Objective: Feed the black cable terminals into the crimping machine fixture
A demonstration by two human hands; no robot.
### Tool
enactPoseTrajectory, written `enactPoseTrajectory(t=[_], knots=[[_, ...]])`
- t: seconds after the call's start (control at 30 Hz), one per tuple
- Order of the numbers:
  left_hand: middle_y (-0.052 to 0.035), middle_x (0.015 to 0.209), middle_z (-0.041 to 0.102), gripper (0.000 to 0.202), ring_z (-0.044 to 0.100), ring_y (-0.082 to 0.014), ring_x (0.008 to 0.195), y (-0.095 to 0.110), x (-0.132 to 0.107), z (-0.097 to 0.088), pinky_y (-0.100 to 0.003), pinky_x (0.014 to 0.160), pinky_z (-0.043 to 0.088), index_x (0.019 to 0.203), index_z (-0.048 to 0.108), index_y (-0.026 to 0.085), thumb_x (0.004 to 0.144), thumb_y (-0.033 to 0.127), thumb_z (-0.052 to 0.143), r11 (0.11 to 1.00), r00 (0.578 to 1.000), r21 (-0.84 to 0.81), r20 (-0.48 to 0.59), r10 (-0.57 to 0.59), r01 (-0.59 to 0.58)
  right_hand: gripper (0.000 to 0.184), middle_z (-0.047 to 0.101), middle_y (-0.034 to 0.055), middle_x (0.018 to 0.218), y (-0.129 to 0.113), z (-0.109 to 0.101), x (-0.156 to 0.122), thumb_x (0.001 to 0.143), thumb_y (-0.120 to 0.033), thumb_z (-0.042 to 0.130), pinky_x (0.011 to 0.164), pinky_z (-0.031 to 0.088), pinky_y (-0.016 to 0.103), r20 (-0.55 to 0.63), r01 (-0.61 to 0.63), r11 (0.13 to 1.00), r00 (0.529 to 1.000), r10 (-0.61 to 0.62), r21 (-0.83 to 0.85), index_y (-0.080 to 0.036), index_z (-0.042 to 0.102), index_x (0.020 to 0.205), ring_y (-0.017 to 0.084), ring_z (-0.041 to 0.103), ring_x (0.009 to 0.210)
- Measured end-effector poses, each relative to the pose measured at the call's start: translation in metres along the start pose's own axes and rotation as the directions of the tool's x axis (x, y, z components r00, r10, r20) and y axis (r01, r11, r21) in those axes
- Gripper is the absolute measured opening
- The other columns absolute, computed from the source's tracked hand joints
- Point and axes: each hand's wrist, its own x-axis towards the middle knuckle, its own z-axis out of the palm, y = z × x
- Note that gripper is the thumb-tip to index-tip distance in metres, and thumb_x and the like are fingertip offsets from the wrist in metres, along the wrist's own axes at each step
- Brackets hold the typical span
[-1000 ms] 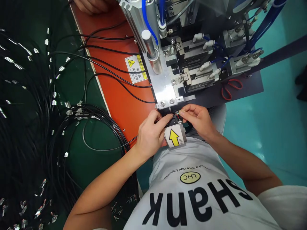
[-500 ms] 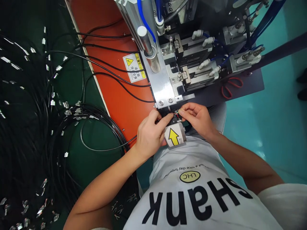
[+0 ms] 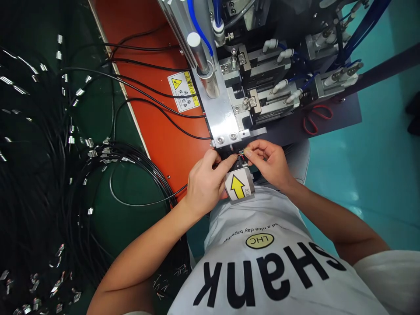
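Observation:
My left hand [image 3: 210,181] is closed around the end of a black cable [image 3: 144,204], its thumb pressed toward the small fixture at the front of the machine. Thin coloured wires [image 3: 242,155], red and light ones among them, show between the two hands at that fixture. My right hand [image 3: 271,162] pinches the wire tips between thumb and index finger. Just below the fingertips sits a metal block with a yellow arrow label [image 3: 238,186]. How the wires lie in the fixture is too small to make out.
Over my hands stands a metal press head [image 3: 221,113] with pneumatic cylinders [image 3: 272,103] to its right. Several black cables cross the orange base plate [image 3: 154,118]. Coiled cables [image 3: 131,151] with silvery ends lie on the green mat at left. Red-handled scissors [image 3: 317,118] rest at right.
My hands stay at the fixture in nearly the same pose. Only a slight shift of my right fingertips on the wires and of the camera view shows.

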Motion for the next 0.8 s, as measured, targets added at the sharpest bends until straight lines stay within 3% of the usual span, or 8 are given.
enactPoseTrajectory(t=[0.17,0.4,0.63,0.8], knots=[[-0.0057,0.087,0.048,0.035,0.055,-0.0163,0.083,0.0009,0.0006,-0.0009,-0.028,0.072,0.052,0.12,0.066,0.02,0.099,0.018,0.038,1.0,1.0,0.013,0.003,0.0,0.0,0.012,0.065,-0.0007,0.076,0.0029,0.0035,-0.0021,0.086,-0.029,0.07,0.059,0.047,0.025,-0.028,0.028,1.0,0.999,-0.028,0.003,-0.018,0.065,0.085,0.011,0.06,0.061],[-0.0056,0.085,0.049,0.034,0.057,-0.0174,0.084,0.0029,0.0016,-0.0014,-0.026,0.068,0.048,0.121,0.066,0.021,0.1,0.024,0.04,0.999,1.0,0.053,0.005,0.013,-0.013,0.017,0.063,-0.0013,0.07,-0.0011,0.0023,-0.0014,0.086,-0.034,0.07,0.059,0.048,0.026,-0.016,-0.034,0.999,0.999,0.034,-0.012,-0.018,0.064,0.083,0.012,0.061,0.06],[-0.008,0.088,0.057,0.035,0.058,-0.0178,0.079,0.0076,0.0045,-0.0039,-0.027,0.061,0.041,0.122,0.066,0.022,0.1,0.022,0.038,0.974,0.998,0.222,0.041,0.038,-0.046,0.013,0.061,-0.0018,0.065,-0.006,0.0042,-0.0017,0.087,-0.03,0.066,0.054,0.045,0.026,-0.046,0.001,0.985,0.999,-0.009,-0.173,-0.019,0.061,0.081,0.013,0.061,0.057],[-0.01,0.097,0.063,0.036,0.06,-0.0194,0.079,0.0083,0.0034,-0.0047,-0.03,0.063,0.041,0.127,0.063,0.023,0.095,0.019,0.048,0.946,0.995,0.312,0.067,0.067,-0.085,0.011,0.061,-0.0018,0.064,-0.0044,0.0071,-0.0031,0.088,-0.028,0.063,0.052,0.045,0.026,-0.063,-0.004,0.968,0.998,-0.012,-0.249,-0.02,0.059,0.081,0.014,0.062,0.056]])
